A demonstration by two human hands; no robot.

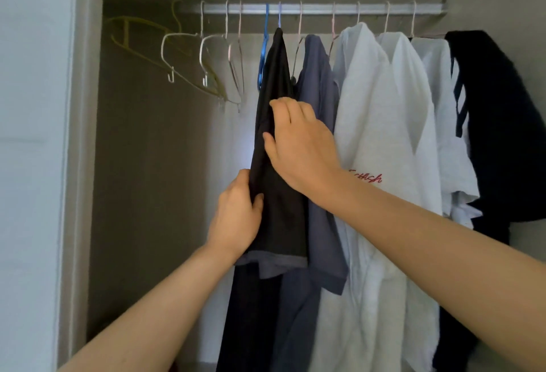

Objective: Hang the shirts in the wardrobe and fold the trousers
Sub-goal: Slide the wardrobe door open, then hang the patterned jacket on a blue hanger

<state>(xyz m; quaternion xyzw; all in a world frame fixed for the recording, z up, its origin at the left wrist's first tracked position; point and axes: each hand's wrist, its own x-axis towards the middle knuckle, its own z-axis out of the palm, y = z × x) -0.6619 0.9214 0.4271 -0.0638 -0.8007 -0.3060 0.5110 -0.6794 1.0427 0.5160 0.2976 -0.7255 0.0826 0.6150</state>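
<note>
Hangers (189,55) left of black shirt (274,123).

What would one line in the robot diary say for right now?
step: straightening hung black shirt | left hand: pinching its edge | right hand: flat on it | rail: shirts hanging

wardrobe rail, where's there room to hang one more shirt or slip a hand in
Free: the empty hangers on the rail left of the black shirt, and the open gap below them beside the wardrobe's left wall. Crowded: black shirt rightward, garments packed together.
</note>
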